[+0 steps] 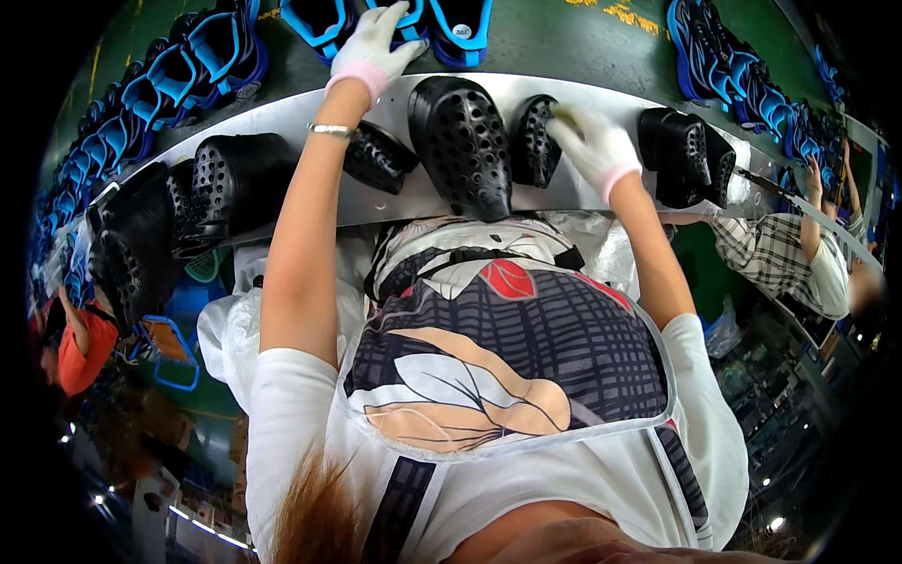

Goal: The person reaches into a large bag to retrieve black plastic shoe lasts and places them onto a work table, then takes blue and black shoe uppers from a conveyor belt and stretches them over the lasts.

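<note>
My left hand (376, 45), in a white glove with a pink cuff, reaches over the metal ledge to a dark shoe with bright blue trim (408, 25). Its fingers are spread over that shoe, partly hiding it. My right hand (592, 141), gloved too and blurred, is at the side of a small black perforated form (536, 141); whether the fingers grip it is unclear. Between my arms a large black perforated, shoe-shaped form (460, 141) lies on the ledge. Another small black form (380, 156) rests beside my left forearm.
More black forms sit along the curved metal ledge (601, 96), left (240, 179) and right (686, 155). Beyond it, rows of blue-trimmed shoes (174, 75) stand on a green surface (564, 47). Other people work at far left (86, 348) and right (780, 254).
</note>
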Action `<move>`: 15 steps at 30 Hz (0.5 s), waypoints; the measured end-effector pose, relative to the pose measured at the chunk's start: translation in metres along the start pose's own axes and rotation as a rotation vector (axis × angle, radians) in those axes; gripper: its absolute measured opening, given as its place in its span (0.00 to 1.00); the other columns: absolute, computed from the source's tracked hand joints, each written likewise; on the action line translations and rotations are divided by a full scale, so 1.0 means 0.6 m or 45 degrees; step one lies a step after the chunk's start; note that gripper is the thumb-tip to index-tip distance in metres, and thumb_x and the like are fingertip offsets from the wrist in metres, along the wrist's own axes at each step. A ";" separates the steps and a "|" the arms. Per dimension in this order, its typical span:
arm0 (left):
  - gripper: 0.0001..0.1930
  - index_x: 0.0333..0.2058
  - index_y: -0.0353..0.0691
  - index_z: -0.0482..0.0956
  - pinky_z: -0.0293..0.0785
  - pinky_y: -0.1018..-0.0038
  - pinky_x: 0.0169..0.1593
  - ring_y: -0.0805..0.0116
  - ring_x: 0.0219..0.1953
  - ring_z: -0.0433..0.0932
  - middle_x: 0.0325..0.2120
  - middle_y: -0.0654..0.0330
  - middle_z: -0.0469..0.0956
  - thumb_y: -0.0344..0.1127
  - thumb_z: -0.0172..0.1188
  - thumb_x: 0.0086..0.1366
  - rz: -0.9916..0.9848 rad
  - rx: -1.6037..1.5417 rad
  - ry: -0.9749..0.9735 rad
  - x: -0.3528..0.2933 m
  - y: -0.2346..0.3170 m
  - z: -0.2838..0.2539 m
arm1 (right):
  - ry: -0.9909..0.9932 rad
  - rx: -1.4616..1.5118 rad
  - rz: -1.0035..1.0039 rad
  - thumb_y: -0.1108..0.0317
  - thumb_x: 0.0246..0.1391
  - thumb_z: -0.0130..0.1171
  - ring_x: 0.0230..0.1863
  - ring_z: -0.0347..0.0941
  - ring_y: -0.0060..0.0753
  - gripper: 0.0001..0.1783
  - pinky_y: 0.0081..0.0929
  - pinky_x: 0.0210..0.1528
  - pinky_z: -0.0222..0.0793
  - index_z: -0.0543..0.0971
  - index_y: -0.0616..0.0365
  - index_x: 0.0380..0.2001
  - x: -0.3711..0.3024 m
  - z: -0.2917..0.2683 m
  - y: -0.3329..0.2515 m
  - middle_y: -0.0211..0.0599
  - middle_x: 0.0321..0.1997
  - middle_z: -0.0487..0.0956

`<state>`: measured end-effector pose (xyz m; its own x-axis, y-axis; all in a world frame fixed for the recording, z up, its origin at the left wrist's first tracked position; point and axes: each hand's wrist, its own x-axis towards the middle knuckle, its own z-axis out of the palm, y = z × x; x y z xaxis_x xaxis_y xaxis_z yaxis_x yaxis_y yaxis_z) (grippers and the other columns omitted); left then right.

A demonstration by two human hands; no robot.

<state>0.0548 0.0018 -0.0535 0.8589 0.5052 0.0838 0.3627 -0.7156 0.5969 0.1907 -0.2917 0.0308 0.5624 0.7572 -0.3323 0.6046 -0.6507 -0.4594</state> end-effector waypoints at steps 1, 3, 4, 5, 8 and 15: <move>0.29 0.60 0.49 0.68 0.74 0.68 0.48 0.61 0.45 0.78 0.52 0.56 0.71 0.45 0.60 0.60 -0.090 -0.049 -0.032 -0.015 0.027 -0.016 | -0.067 0.160 0.086 0.50 0.52 0.58 0.45 0.76 0.49 0.25 0.39 0.50 0.71 0.77 0.55 0.47 -0.027 0.009 0.017 0.48 0.44 0.79; 0.26 0.58 0.47 0.71 0.75 0.72 0.44 0.67 0.39 0.80 0.50 0.57 0.72 0.42 0.61 0.61 -0.147 -0.102 0.034 -0.045 0.043 -0.021 | -0.115 0.053 0.075 0.48 0.47 0.62 0.51 0.73 0.49 0.31 0.39 0.54 0.68 0.75 0.54 0.52 -0.068 0.028 0.034 0.48 0.49 0.76; 0.25 0.57 0.47 0.72 0.75 0.72 0.44 0.67 0.39 0.80 0.50 0.56 0.72 0.42 0.61 0.61 -0.161 -0.142 0.046 -0.062 0.043 -0.022 | -0.143 -0.017 0.079 0.48 0.44 0.64 0.57 0.68 0.49 0.37 0.38 0.59 0.65 0.71 0.54 0.56 -0.080 0.036 0.035 0.48 0.54 0.71; 0.24 0.57 0.46 0.72 0.75 0.72 0.45 0.67 0.38 0.80 0.50 0.56 0.72 0.41 0.61 0.61 -0.174 -0.182 0.062 -0.075 0.049 -0.025 | -0.073 -0.077 -0.003 0.49 0.43 0.65 0.59 0.65 0.50 0.40 0.38 0.60 0.63 0.69 0.55 0.58 -0.088 0.046 0.037 0.48 0.57 0.70; 0.21 0.54 0.44 0.75 0.75 0.73 0.46 0.67 0.39 0.81 0.48 0.56 0.75 0.39 0.60 0.63 -0.221 -0.182 0.052 -0.110 0.068 -0.031 | -0.084 -0.154 -0.014 0.50 0.42 0.66 0.59 0.65 0.50 0.39 0.38 0.60 0.63 0.69 0.56 0.57 -0.084 0.069 0.037 0.47 0.57 0.70; 0.17 0.52 0.42 0.76 0.75 0.73 0.46 0.66 0.39 0.80 0.45 0.56 0.77 0.37 0.58 0.64 -0.326 -0.190 0.003 -0.149 0.094 -0.041 | -0.118 -0.178 -0.063 0.53 0.41 0.67 0.56 0.67 0.51 0.34 0.39 0.59 0.65 0.71 0.57 0.51 -0.072 0.081 0.035 0.48 0.52 0.72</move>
<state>-0.0102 -0.0719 -0.0076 0.7454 0.6614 -0.0828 0.5103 -0.4862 0.7094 0.1516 -0.3355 -0.0047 0.4798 0.7862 -0.3895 0.7065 -0.6094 -0.3598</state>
